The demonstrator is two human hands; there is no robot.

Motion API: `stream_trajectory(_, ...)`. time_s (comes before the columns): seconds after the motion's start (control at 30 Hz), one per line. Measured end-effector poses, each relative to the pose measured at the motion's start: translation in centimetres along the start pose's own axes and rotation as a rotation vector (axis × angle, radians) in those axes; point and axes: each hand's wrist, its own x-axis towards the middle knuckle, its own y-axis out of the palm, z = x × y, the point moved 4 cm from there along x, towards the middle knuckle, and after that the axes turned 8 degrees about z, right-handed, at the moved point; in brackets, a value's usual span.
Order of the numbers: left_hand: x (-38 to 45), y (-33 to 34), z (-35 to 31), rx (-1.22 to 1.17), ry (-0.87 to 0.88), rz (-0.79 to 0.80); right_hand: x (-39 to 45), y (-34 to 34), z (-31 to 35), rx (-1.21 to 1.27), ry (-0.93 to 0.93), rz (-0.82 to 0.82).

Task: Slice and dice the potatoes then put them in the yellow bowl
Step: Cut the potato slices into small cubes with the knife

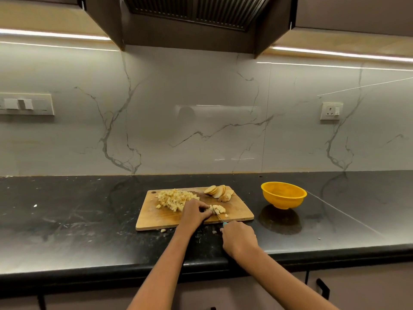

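A wooden cutting board [154, 218] lies on the black counter. A heap of diced potato [173, 198] covers its far left part. Round potato slices [218, 191] lean together at its far right corner. My left hand [194, 212] holds down a small stack of potato pieces [218, 209] near the board's middle. My right hand [239, 239] grips a knife with a teal handle [224, 224]; its blade crosses the potato pieces beside my left fingers. The yellow bowl [283, 194] stands empty on the counter to the right of the board.
Two stray potato bits [163, 230] lie on the counter [78, 209] just in front of the board. A marble backsplash rises behind, with a switch panel [25, 104] at left and a socket [331, 111] at right. Cabinet handles show below the counter edge.
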Motion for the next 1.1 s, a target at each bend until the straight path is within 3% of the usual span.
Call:
stream_trajectory(0.13,-0.4,0.2,-0.2,0.000,-0.017,-0.007,-1.3,0.4,-1.1,0.014,0.027,-0.061)
stream_trajectory(0.33,-0.5,0.2,0.3,-0.044,-0.035,0.019,-0.3,0.1,-2.8,0.428,0.126,-0.101)
stream_trajectory(0.8,-0.8,-0.1,0.0,-0.027,-0.012,-0.069,2.1,-0.4,-0.3,0.402,0.065,-0.010)
stream_trajectory(1.1,-0.4,-0.3,-0.6,0.007,0.008,-0.054,3.7,-1.1,0.9,0.347,0.055,0.180)
